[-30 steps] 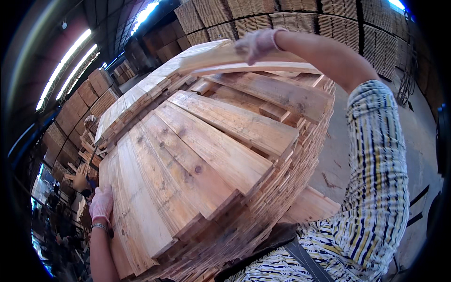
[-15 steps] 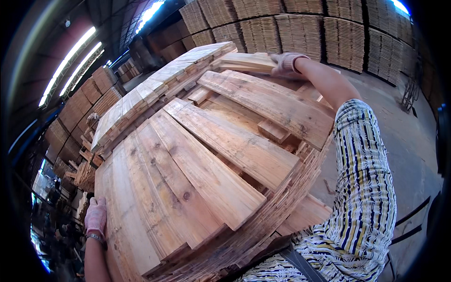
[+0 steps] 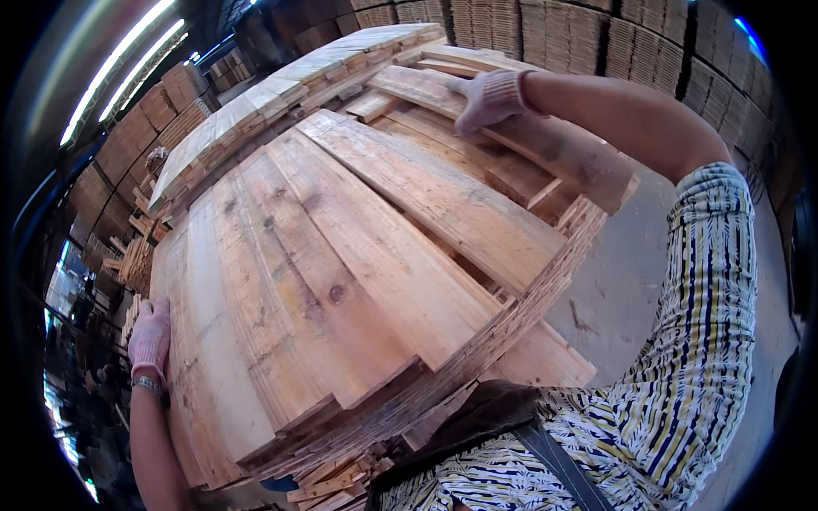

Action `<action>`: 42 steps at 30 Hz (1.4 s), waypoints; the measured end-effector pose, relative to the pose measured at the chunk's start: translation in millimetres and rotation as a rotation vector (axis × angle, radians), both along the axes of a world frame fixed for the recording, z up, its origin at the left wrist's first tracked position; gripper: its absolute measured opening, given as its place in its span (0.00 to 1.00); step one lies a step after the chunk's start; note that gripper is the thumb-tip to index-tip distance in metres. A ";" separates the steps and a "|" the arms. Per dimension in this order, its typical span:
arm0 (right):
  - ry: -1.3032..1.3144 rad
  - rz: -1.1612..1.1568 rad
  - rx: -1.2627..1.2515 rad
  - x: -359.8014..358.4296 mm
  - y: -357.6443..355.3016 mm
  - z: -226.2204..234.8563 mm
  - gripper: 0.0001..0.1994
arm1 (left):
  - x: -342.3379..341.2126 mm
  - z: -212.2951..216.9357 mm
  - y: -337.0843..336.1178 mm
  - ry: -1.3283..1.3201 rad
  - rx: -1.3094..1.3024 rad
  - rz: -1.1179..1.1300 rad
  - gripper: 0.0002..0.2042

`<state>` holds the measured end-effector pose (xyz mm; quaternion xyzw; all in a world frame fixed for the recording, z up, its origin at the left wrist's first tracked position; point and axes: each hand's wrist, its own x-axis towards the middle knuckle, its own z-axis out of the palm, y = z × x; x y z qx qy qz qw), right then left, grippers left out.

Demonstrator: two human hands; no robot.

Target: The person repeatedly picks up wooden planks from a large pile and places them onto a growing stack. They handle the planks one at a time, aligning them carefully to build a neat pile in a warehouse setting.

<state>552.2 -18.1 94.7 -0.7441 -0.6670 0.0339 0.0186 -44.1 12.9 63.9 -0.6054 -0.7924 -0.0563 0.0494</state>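
A stack of wooden planks fills the middle, its top layer made of wide planks [image 3: 341, 281] laid side by side. At the far right, my right hand [image 3: 492, 100], in a pale knitted glove, is closed over a wooden plank [image 3: 567, 153], its fingers at the near edge. A gap between that plank and the neighbouring plank [image 3: 443, 204] bares lower boards and a short block [image 3: 517, 176]. My left hand [image 3: 150, 336], also gloved, lies against the stack's left edge with fingers stretched out. Its palm side is hidden.
Another stack of pale boards [image 3: 281, 77] adjoins the far side. Tall board piles [image 3: 562, 43] stand along the back, with more piles [image 3: 128, 153] at far left. Loose wood pieces [image 3: 341, 481] lie below the near edge. Concrete floor [image 3: 626, 264] shows at right.
My right hand has moved from the narrow boards at the far side onto the wide plank, which has shifted slightly right, widening the gap. My left hand stays at the left edge. The view has shifted.
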 end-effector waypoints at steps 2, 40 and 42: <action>-0.001 -0.028 0.008 12.7 2.5 -0.7 0.47 | 6.2 2.2 0.7 0.023 -0.019 0.005 0.34; -0.168 0.618 0.587 -20.8 -132.6 -34.4 0.32 | -42.3 -10.7 31.2 -0.094 -0.032 -0.208 0.31; -0.276 0.770 0.544 -37.5 -162.2 -42.4 0.28 | -34.4 -9.9 16.0 -0.356 0.032 -0.104 0.31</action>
